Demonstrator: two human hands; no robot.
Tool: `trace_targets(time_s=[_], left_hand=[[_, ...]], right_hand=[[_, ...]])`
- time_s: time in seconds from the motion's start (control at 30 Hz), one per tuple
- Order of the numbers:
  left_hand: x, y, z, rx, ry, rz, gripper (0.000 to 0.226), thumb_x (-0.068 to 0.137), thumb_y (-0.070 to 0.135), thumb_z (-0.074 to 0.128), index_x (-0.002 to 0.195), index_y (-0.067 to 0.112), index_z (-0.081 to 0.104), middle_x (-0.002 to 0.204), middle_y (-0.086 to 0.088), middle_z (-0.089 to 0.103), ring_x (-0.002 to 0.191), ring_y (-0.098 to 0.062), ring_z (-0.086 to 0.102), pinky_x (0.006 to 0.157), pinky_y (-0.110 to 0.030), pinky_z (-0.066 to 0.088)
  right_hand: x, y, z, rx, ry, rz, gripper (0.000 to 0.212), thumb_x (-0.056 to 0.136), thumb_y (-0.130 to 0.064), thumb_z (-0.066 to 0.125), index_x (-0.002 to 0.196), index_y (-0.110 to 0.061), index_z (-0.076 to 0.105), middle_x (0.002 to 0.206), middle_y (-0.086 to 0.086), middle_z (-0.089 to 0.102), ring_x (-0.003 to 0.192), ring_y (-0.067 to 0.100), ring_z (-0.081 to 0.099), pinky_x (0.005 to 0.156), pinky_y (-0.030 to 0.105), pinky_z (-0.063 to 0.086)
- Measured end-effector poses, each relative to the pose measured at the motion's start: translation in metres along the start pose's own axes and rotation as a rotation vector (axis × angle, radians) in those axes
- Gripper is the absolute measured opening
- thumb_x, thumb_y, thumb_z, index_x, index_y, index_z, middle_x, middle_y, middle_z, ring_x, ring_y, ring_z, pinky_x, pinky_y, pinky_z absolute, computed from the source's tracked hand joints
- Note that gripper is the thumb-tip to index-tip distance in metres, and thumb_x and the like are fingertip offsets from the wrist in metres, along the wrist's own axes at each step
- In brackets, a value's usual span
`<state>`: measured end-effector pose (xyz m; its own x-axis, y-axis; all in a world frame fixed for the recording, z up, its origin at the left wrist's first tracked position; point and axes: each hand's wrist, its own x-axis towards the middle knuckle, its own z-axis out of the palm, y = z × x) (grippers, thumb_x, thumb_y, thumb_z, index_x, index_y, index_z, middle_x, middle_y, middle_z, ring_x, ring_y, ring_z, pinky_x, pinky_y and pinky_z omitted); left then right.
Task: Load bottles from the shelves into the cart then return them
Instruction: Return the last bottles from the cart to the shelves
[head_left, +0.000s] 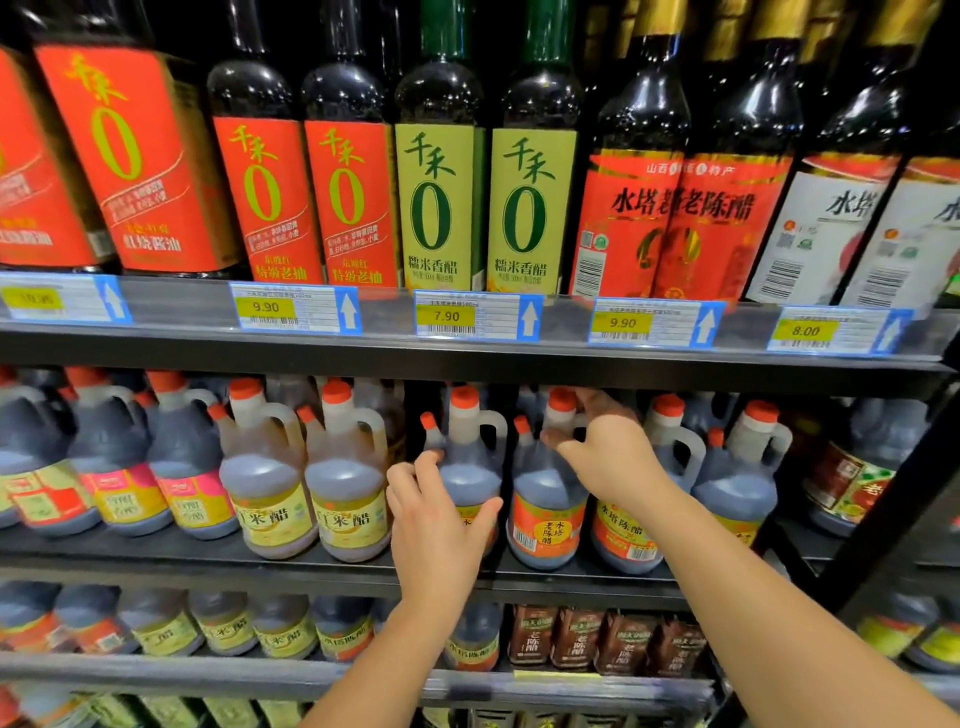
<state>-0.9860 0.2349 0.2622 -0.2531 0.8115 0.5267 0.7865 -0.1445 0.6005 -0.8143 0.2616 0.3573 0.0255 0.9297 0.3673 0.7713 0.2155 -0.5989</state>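
both forearms reach up to the middle shelf (545, 582). left hand (441, 525) cups the belly of one vinegar jug (470, 467), fingers spread around it. right hand (608, 452) pinches the neighbour jug (548, 499) at its handle. full plastic jugs, probably heavy and slick, so the handle's the better hold.
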Motion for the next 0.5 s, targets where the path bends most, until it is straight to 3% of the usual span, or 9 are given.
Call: trace_targets(time_s=[0.13,0.2,0.23,0.33,0.43,0.5], left_hand=[[0.001,0.0,-0.007,0.065,-0.064,-0.011,0.085,0.067,0.054,0.081,0.131,0.014,0.041,0.117,-0.005,0.038,0.106,-0.028,0.05,0.069,-0.039,0.054],[-0.003,0.002,-0.01,0.107,-0.033,0.023,0.086,0.065,0.053,0.082,0.13,0.01,0.045,0.122,-0.011,0.041,0.111,-0.032,0.048,0.078,-0.042,0.053],[-0.006,0.004,-0.012,0.12,0.001,0.057,0.084,0.066,0.051,0.083,0.128,0.008,0.047,0.125,-0.014,0.042,0.113,-0.034,0.047,0.083,-0.045,0.051],[-0.016,0.019,-0.01,0.077,0.066,0.24,0.073,0.071,0.044,0.079,0.127,0.008,0.048,0.128,-0.014,0.044,0.117,-0.034,0.046,0.091,-0.046,0.045],[-0.027,0.05,0.0,-0.077,-0.003,0.421,0.059,0.08,0.039,0.07,0.127,0.012,0.047,0.126,-0.009,0.044,0.118,-0.028,0.046,0.096,-0.037,0.042],[-0.036,0.075,0.011,-0.178,-0.082,0.483,0.053,0.084,0.036,0.065,0.127,0.013,0.045,0.128,-0.006,0.042,0.12,-0.025,0.045,0.1,-0.033,0.041]], right_hand=[[-0.006,0.0,-0.001,-0.059,0.009,-0.046,0.034,0.089,-0.023,0.067,0.119,-0.011,0.056,0.089,0.012,0.065,0.077,0.027,0.06,0.066,0.041,0.051],[-0.015,0.003,-0.002,-0.127,0.104,-0.132,0.017,0.088,-0.023,0.067,0.097,-0.013,0.058,0.068,-0.002,0.051,0.061,0.021,0.05,0.048,0.03,0.036],[-0.021,0.006,-0.004,-0.128,0.191,-0.18,0.015,0.087,-0.022,0.068,0.087,-0.014,0.055,0.066,-0.01,0.041,0.061,0.017,0.043,0.048,0.023,0.027],[-0.038,0.021,-0.015,-0.089,0.403,-0.278,0.013,0.088,-0.022,0.063,0.096,-0.013,0.057,0.082,-0.011,0.041,0.078,0.007,0.039,0.06,0.019,0.028],[-0.046,0.047,-0.032,-0.07,0.528,-0.266,0.02,0.086,-0.018,0.061,0.103,-0.007,0.058,0.092,0.001,0.051,0.087,0.018,0.05,0.073,0.026,0.039],[-0.05,0.062,-0.047,-0.05,0.588,-0.205,0.023,0.084,-0.015,0.06,0.105,-0.006,0.057,0.097,0.001,0.05,0.091,0.021,0.052,0.077,0.027,0.041]])
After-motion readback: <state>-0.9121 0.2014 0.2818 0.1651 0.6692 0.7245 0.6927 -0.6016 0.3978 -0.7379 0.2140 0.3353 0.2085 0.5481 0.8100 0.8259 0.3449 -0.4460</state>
